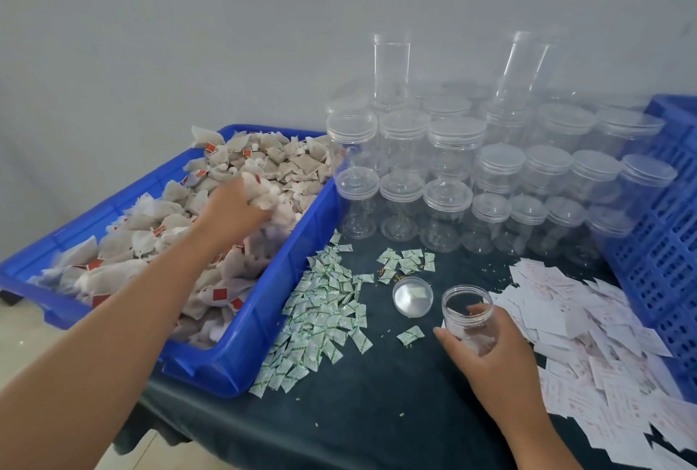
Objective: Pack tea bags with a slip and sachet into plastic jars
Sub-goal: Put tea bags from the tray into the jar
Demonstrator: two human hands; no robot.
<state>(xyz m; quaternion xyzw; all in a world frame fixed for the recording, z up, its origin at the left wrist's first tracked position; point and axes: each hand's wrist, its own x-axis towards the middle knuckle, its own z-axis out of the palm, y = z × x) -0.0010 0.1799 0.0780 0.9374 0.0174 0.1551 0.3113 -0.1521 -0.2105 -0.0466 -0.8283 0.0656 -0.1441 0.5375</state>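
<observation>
At the packing table, we see one round only just opening. The left hand (235,207) reaches deep into the blue tray (264,318), its fingers curled into a clump of tea bags (158,220); motion blur hides how many it grips. The right hand (486,349) wraps around an uncapped jar (462,313) standing on the dark cloth (396,394), thumb on the near side and fingers round the far wall. Its lid (412,296) lies flat just beside it. We judge the jar almost empty: something pale shows near its bottom, but we cannot tell what it is. A heap of green-and-white sachets (320,315) lies between tray and jar, and loose slips (588,349) spread to the right, against the blue crate (671,243). Behind, the stacked jars (452,175) stand capped, and none shows tea bags inside, so nearly all the packing lies ahead.
</observation>
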